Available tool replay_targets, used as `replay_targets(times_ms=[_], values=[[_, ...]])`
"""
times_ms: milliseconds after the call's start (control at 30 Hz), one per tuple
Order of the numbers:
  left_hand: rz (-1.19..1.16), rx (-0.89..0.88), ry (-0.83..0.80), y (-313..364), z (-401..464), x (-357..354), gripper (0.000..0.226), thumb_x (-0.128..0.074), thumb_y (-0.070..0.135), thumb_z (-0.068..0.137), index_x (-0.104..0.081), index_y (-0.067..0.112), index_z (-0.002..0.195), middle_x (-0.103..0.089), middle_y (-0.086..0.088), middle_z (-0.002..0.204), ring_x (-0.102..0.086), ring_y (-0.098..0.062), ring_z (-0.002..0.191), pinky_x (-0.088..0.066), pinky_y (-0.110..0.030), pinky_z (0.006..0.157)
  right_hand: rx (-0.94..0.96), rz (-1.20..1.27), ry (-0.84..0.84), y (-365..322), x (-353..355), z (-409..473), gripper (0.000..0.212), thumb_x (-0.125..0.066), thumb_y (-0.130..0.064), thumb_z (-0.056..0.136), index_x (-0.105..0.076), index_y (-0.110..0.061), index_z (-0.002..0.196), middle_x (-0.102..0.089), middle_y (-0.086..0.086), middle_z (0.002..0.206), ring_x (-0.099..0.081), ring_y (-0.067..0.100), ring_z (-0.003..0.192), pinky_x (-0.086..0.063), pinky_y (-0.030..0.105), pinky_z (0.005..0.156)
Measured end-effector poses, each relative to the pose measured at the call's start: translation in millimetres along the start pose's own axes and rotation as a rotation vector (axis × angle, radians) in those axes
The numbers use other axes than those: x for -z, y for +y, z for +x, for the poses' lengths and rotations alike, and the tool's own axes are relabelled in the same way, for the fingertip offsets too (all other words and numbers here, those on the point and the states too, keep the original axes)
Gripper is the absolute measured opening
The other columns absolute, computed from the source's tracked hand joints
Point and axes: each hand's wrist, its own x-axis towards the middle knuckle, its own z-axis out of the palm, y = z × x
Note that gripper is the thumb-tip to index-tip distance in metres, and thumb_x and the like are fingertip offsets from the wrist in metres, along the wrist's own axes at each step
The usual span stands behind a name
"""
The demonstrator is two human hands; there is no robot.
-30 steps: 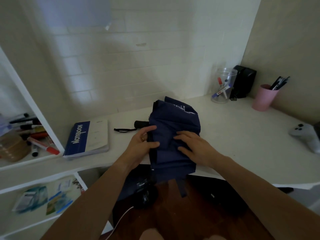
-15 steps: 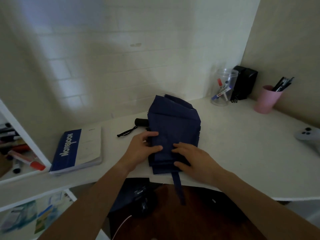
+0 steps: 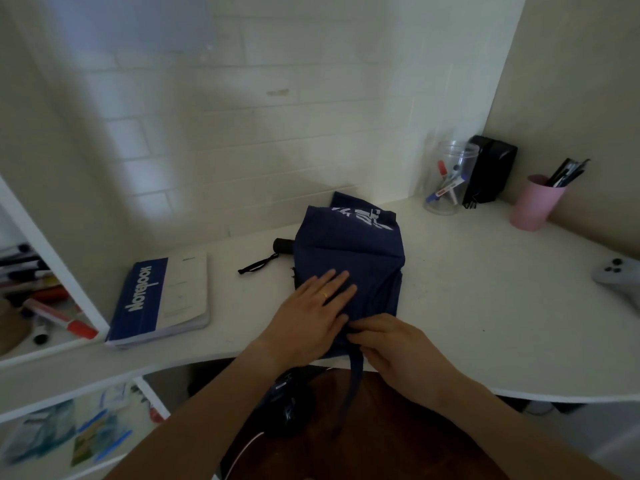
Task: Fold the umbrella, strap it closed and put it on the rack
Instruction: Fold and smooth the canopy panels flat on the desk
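— Where was the umbrella (image 3: pixel 349 258)?

— On the white table (image 3: pixel 485 306), near its front edge. The navy canopy lay folded into a flat, roughly square bundle, with white print showing on the far flap. Its black handle (image 3: pixel 283 244) stuck out to the left, a black wrist loop (image 3: pixel 258 265) trailing from it on the tabletop.

— And the strap?

— A navy strap (image 3: pixel 354 382) hung from the bundle's near edge, down over the front of the table, loose.

— What were the hands doing?

— The left hand (image 3: pixel 311 317) lay flat on the cloth, fingers stretched out and pressing the folds down; its grip was wide, closed on nothing. A ring showed on one finger. The right hand (image 3: pixel 394 344) sat at the near edge, just where the strap began, its fingers curled against the fabric. Whether that grip actually pinched the cloth or the strap I could not tell.

— Anything around it?

— A blue and white notebook (image 3: pixel 162 299) lay to the left, apart from the umbrella. At the far right stood a clear jar (image 3: pixel 450 178) of markers, a black box (image 3: pixel 491 168) beside it, and a pink cup (image 3: pixel 533 202) with pens. A grey controller (image 3: pixel 620 275) rested at the right edge. A shelf (image 3: pixel 52 344) with markers sat on the left.
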Motion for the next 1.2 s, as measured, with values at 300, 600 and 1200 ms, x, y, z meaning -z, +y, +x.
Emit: replay_targets(times_ms=[300, 600, 1200], values=[[0.018, 0.073, -0.236, -0.5, -13.1, -3.0, 0.061, -0.006, 0.063, 0.1, -0.004, 0.044, 0.159, 0.007, 0.004, 0.17, 0.01, -0.017, 0.156, -0.006, -0.04, 0.128, -0.189, -0.012, -0.109, 23.2, 17.3, 29.3, 0.065, -0.028, -0.052, 0.102, -0.02, -0.022, 0.158, -0.016, -0.003, 0.166, -0.013, 0.014, 0.153, -0.008, 0.022, 0.121], [-0.027, 0.143, -0.334, -11.0, -21.9, 4.7, 0.085, -0.015, 0.079, 0.094, 0.008, 0.031, 0.161, 0.012, 0.009, 0.169, 0.013, -0.01, 0.155, 0.0, -0.038, 0.128, -0.232, -0.143, -0.103, 30.1, 25.1, 6.5, 0.067, -0.022, -0.062, 0.099, -0.038, -0.024, 0.152, -0.026, -0.006, 0.163, -0.027, 0.015, 0.149, -0.019, 0.029, 0.121], [-0.079, 0.024, -0.189, -5.5, -22.7, -1.8, 0.059, -0.018, 0.058, 0.106, -0.002, 0.042, 0.16, -0.002, 0.009, 0.17, 0.003, -0.009, 0.156, -0.005, -0.035, 0.128, -0.129, -0.026, -0.282, 32.2, 13.3, 31.2, 0.071, -0.04, -0.068, 0.092, -0.028, -0.037, 0.154, -0.017, -0.012, 0.164, -0.014, 0.008, 0.152, -0.014, 0.03, 0.124]])
